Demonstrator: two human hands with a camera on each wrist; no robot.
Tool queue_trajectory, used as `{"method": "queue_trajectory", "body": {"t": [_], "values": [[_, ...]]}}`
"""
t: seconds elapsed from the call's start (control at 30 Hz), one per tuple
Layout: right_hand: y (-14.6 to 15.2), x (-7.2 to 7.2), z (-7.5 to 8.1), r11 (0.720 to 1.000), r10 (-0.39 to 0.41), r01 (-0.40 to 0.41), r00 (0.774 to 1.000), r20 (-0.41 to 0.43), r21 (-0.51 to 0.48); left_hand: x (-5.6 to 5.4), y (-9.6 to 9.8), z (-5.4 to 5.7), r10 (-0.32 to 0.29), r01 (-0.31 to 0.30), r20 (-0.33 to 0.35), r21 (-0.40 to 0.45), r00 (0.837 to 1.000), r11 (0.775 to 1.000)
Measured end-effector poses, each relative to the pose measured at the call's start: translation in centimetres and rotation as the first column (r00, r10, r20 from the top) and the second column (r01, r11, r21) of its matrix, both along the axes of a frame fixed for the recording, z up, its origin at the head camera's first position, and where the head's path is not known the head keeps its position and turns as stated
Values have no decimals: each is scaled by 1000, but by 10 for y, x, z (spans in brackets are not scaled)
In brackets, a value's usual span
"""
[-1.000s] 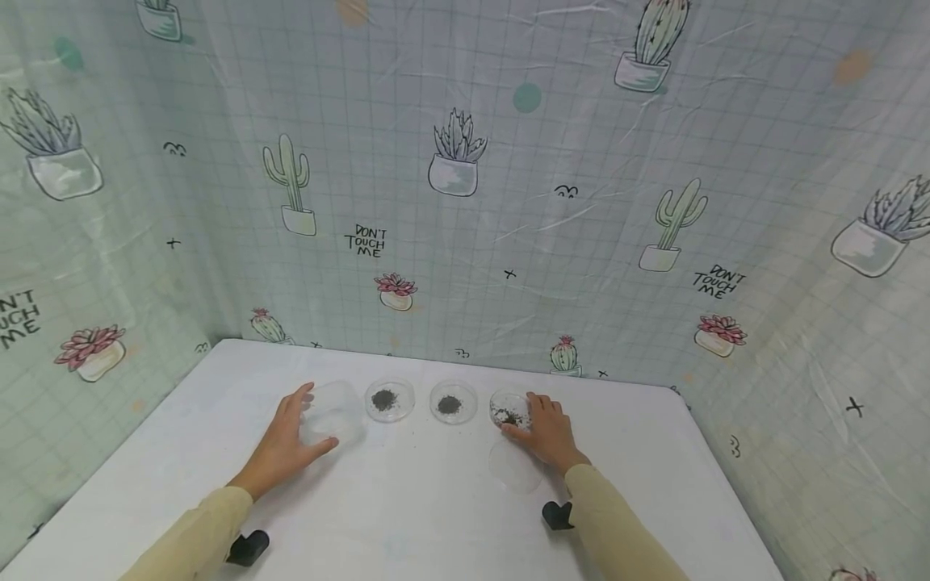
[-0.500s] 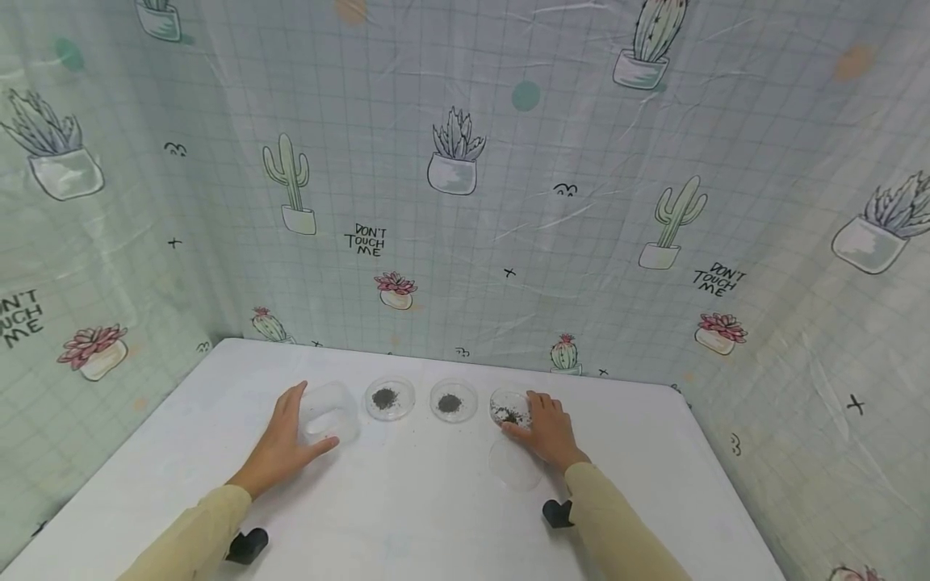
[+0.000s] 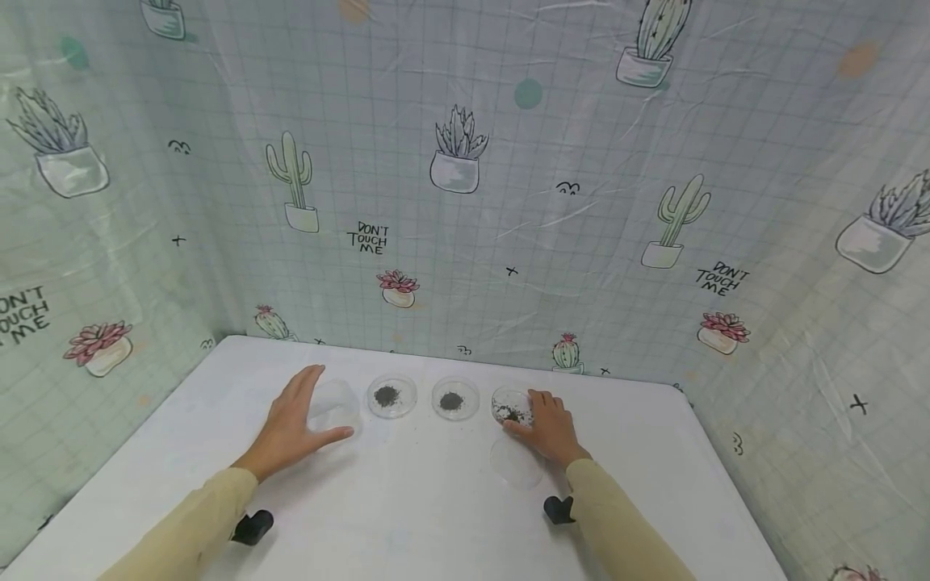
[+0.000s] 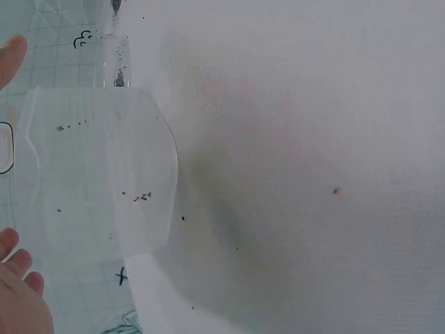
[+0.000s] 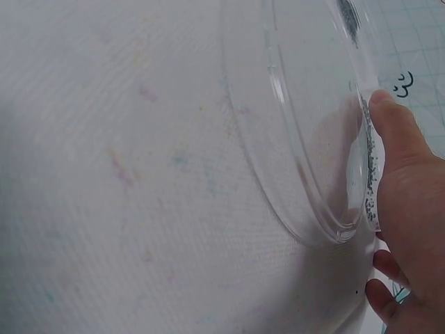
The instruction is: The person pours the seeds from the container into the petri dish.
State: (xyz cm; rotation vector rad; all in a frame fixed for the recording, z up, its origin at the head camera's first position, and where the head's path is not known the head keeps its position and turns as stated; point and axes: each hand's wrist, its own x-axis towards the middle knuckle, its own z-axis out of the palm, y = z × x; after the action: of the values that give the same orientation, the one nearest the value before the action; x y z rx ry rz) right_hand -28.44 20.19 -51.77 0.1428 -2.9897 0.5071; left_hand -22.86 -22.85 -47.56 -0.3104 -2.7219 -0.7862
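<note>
My left hand (image 3: 291,420) is spread wide beside a clear plastic container (image 3: 334,407) at the table's left. In the left wrist view, gaps show between that container (image 4: 97,174) and both the thumb (image 4: 10,59) and the fingers. Dark specks cling to its wall. My right hand (image 3: 548,428) grips the rightmost petri dish (image 3: 511,403) by its rim, thumb at the front and fingers behind. Dark crumbs are scattered in that dish. A clear round lid (image 3: 516,464) lies flat just in front of it, overlapping the right hand's wrist side.
Two more petri dishes, a left one (image 3: 392,395) and a middle one (image 3: 455,399), each hold a small dark heap. All stand on the white table (image 3: 421,500). A patterned curtain (image 3: 465,242) rises behind it and at both sides.
My left hand has spread its thumb and fingers wider and come away from the container, which stays in about the same place. The right hand keeps its hold on the petri dish.
</note>
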Motion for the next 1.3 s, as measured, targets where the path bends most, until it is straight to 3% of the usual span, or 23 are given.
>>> {"method": "queue_trajectory", "body": {"t": [0.4,0.57,0.9,1.3], "values": [[-1,0,1,1000,3,-3,1000,3,6,-6,10,4,-15,15,-6,-24,1000,1000],[0,0,-1,1000,-6,6,1000,-4,-9,-7,15,4,-50,50,-25,-17,998,999],[0,0,-2,1000,-6,6,1000,-2,-11,-1,30,4,-99,99,-31,-16,995,995],[0,-2,1,1000,8,-8,1000,-2,-12,-2,48,5,-154,154,-31,12,988,988]]}}
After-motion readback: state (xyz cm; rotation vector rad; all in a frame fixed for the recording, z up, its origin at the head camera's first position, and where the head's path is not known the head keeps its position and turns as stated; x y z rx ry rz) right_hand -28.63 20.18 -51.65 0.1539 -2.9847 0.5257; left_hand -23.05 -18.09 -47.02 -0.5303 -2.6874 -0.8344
